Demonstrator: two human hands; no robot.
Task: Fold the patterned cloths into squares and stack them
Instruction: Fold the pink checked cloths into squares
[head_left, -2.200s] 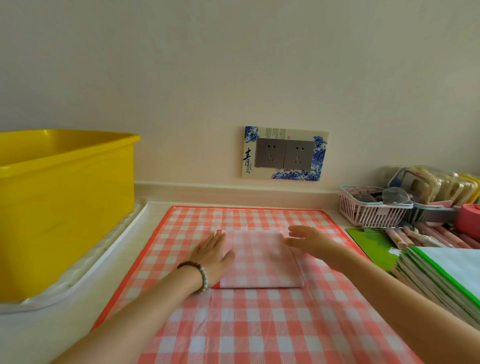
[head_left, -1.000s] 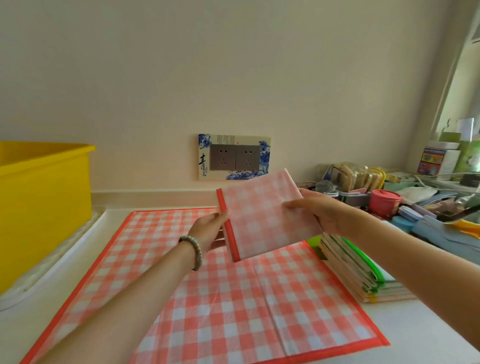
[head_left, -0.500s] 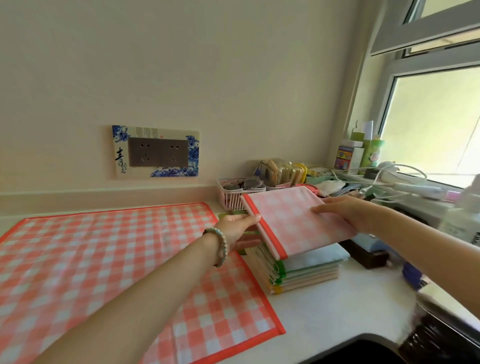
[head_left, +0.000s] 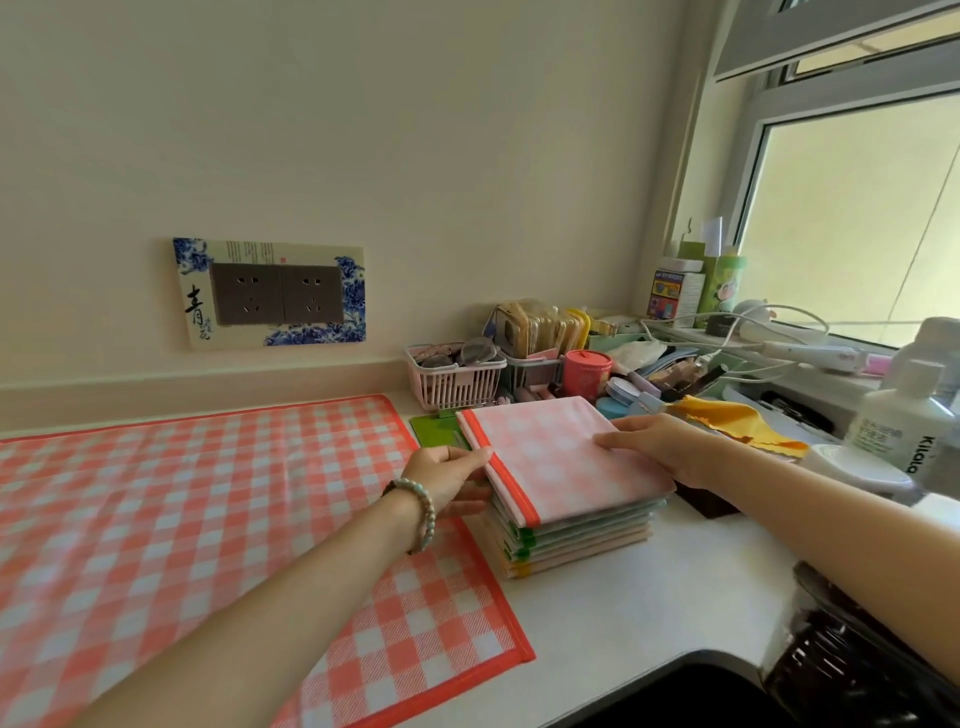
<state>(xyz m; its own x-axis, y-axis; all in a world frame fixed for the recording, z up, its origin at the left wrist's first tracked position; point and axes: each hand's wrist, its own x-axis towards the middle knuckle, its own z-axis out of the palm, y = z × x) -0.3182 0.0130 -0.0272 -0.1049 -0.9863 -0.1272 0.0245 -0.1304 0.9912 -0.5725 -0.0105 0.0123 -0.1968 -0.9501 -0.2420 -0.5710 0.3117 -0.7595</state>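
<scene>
A folded pink checked cloth (head_left: 550, 457) with an orange edge lies on top of a stack of folded cloths (head_left: 571, 543) on the white counter. My left hand (head_left: 449, 475) grips the cloth's left orange edge, thumb on top and fingers under it. On the right side of that top cloth rests my right hand (head_left: 657, 447), fingers flat. A large red-and-white checked cloth (head_left: 208, 519) lies spread out flat to the left of the stack.
Behind the stack stand a pink basket (head_left: 452, 382), a red tub (head_left: 587, 374) and assorted clutter along the wall. A yellow rag (head_left: 737, 423) and a white bottle (head_left: 904, 415) sit at the right. A dark sink (head_left: 727, 696) opens at the lower right.
Both hands lifted the folded pink cloth off the spread cloth, carried it right and lowered it onto the stack. The view swung right with it.
</scene>
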